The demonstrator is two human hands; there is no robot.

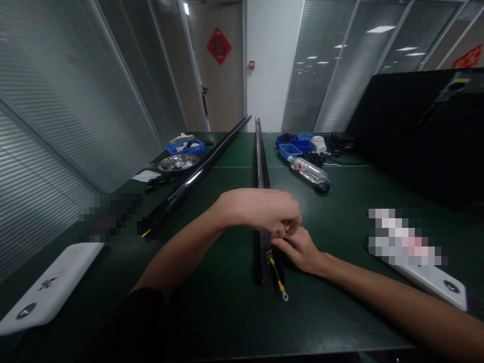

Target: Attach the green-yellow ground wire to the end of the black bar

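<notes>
My left hand (260,209) arches over the near part of a long black rail (263,174), its fingers curled downward and closed. Close against it, my right hand (300,248) comes in from the right, thumb and fingers pinched together at the rail's right side. A tiny shiny spot shows between the fingertips of both hands; what they grip there is too small and hidden to name. Just below them, a short yellow-green wire (277,272) is joined to the rail near its end. Its free end carries a ring terminal (285,296) that lies toward me.
A second black rail (196,176) runs along the left. Beyond it are a metal bowl (166,164) and a blue bin (194,149). On the right lie a plastic bottle (310,171), blue bins (290,151) and a white device (434,282). Another white device (56,282) is at left.
</notes>
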